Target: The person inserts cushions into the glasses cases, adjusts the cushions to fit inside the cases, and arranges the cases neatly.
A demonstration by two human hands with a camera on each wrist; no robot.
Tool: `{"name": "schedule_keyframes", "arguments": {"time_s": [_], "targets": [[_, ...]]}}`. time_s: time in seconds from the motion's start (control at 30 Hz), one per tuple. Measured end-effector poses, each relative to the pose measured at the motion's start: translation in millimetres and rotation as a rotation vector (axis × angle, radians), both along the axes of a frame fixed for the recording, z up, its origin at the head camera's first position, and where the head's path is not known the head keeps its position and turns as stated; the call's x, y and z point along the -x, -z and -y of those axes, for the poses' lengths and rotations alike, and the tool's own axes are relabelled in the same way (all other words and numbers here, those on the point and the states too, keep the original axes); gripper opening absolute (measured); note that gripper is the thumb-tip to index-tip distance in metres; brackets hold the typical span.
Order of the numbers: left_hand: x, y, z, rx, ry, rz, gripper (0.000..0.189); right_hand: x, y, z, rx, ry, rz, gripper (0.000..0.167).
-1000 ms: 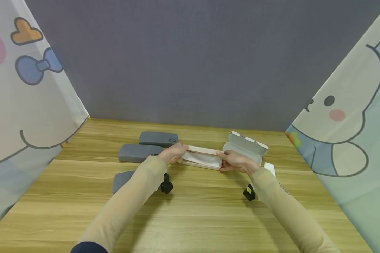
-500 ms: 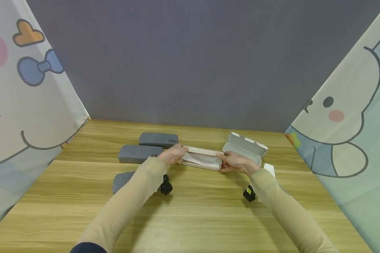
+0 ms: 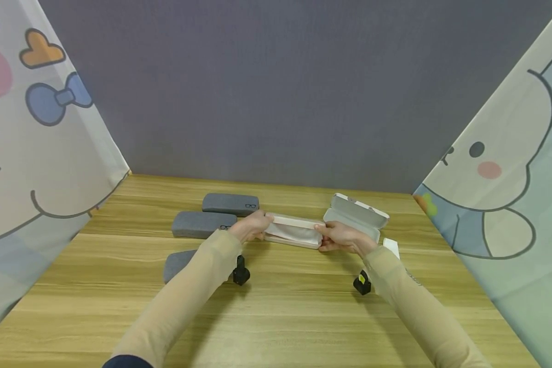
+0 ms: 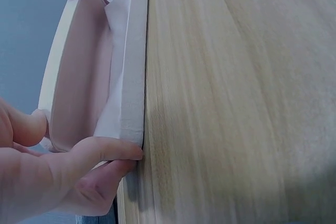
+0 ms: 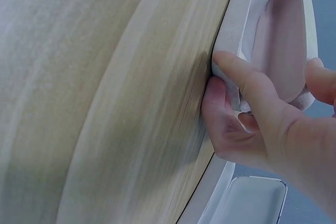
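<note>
A pale glasses case (image 3: 292, 242) lies on the table with its lid (image 3: 296, 222) partly raised. Inside it is a whitish cloth (image 4: 116, 77), and the lid's lining looks pinkish in both wrist views. My left hand (image 3: 254, 225) grips the left end, with thumb and fingers on the lid's edge and the base. At the other end my right hand (image 3: 342, 236) holds the case the same way, its fingers around the base corner (image 5: 227, 51) and one digit on the lid's edge. The back of the case is hidden.
Several grey glasses cases (image 3: 204, 224) lie at the left, one partly behind my left sleeve. An open white case (image 3: 356, 212) stands behind my right hand, with a small white piece (image 3: 391, 247) near it. A grey wall (image 3: 276, 102) rises behind the table (image 3: 299, 317).
The lid of the held case has come down slightly, so less of the cloth shows. Both hands keep their places at its ends.
</note>
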State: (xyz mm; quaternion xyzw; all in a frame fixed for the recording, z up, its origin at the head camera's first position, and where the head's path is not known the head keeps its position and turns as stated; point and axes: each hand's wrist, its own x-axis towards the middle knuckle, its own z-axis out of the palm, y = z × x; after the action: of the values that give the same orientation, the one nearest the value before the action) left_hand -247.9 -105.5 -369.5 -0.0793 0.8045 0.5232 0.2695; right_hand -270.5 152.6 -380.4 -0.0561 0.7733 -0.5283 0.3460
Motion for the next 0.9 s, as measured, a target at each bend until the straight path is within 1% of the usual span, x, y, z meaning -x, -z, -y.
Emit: {"name": "schedule_keyframes", "arguments": {"time_s": [0.1,0.37,0.57,0.9], "targets": [[-0.3,-0.7,0.0,0.021,-0.001,-0.004,0.064,0.3,0.6,-0.5,0.001,0.004,0.002,0.044],[-0.3,0.8,-0.1,0.019,-0.002,-0.009,0.063,0.6,1.9,-0.6,0.015,-0.006,0.0,0.045],[2.3,2.4,-0.8,0.062,0.001,-0.008,0.057,0.3,4.0,-1.3,0.035,-0.015,-0.003,0.047],[3.4,3.7,-0.5,0.08,0.028,-0.017,0.056,-0.7,4.5,-1.5,0.041,-0.014,-0.007,0.052]]}}
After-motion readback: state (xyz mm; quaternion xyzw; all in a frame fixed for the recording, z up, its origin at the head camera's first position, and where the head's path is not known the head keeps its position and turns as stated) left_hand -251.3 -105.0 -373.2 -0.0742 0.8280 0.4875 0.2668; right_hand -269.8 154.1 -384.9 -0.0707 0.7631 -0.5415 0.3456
